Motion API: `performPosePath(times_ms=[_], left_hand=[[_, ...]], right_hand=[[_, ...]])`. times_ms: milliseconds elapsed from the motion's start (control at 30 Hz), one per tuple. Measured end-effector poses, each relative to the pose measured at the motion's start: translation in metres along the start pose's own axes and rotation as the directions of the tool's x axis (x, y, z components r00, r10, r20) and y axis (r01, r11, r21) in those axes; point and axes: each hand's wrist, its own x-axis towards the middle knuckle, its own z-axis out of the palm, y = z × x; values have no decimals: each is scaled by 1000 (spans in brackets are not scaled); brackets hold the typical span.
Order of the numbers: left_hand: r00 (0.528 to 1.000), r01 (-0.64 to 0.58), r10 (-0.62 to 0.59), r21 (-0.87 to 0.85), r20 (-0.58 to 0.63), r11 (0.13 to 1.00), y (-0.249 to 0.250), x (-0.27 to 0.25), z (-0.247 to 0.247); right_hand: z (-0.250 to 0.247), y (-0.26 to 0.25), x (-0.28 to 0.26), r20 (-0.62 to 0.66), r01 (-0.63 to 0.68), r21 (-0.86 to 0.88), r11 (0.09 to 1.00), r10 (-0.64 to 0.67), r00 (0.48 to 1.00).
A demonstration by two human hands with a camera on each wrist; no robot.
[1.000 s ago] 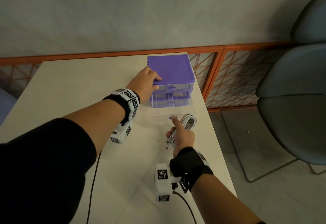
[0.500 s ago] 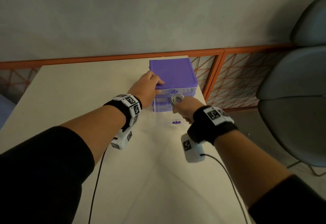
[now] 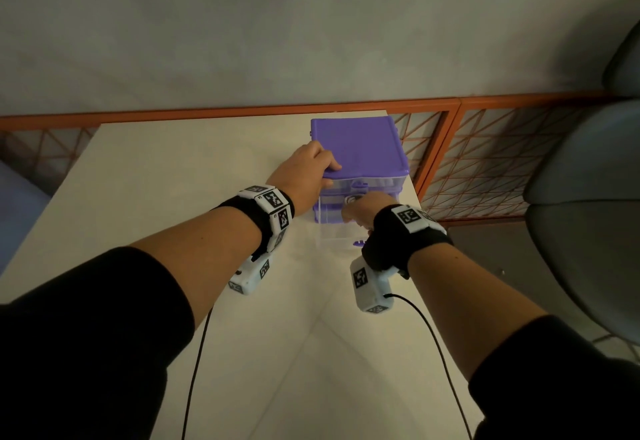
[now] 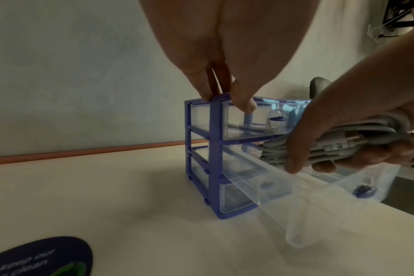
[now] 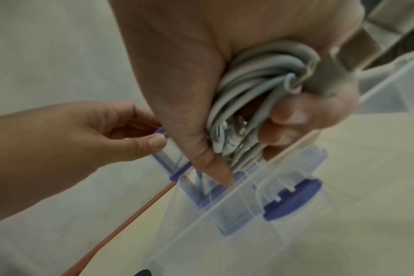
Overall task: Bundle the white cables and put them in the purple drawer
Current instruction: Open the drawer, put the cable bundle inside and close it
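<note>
Here, a pale table (image 3: 180,176) fills most of the head view, with a grey wall behind it, an orange-framed mesh railing (image 3: 450,148) along its far and right edges, and a grey chair (image 3: 588,197) off to the right. Near the table's far right corner stands the purple drawer unit (image 3: 360,148), a small frame with a solid purple top and clear plastic drawers stacked in it. One clear drawer (image 4: 296,188) is pulled well out toward the person, its front bearing a small purple handle (image 5: 293,201); in the left wrist view this is a lower drawer, below the closed top one. The left hand (image 3: 304,176) grips the unit's near left top corner, fingers curled over the purple top and the thumb (image 5: 154,143) pressed against the front of the frame. The right hand (image 3: 363,211) is just in front of the unit, above the pulled-out drawer, and its fingers and thumb are wrapped tightly round the white cables (image 4: 343,143), which are coiled into a compact bundle with a plug end (image 5: 227,142) showing among the loops. The bundle sits in the fist just above the drawer's open top, with the thumb tip down at the clear rim. At the lower left of the left wrist view, a dark round mat (image 4: 40,259) with pale lettering lies on the table.
</note>
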Motion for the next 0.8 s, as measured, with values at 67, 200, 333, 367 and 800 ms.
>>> performPosePath(times_ms=[67,200,333,367,800], left_hand=[[1000,-8,8,4,-3,1000,0,0,0],[1000,-19,19,12,16,1000,0,0,-1],[1000,-16,16,-9,1,1000,0,-1,2],[1000,-9,9,1,-4,1000,1,-1,2],[1000,-6,6,51,2,999,2,0,2]], right_hand=[[4,-3,2,-16,-2,-82,997,1,1000],[10,-5,5,-79,51,-227,973,-70,994],[13,3,5,-58,69,-199,978,-82,995],[15,4,7,-56,60,-184,981,-71,996],[26,23,7,-101,16,95,995,-7,995]])
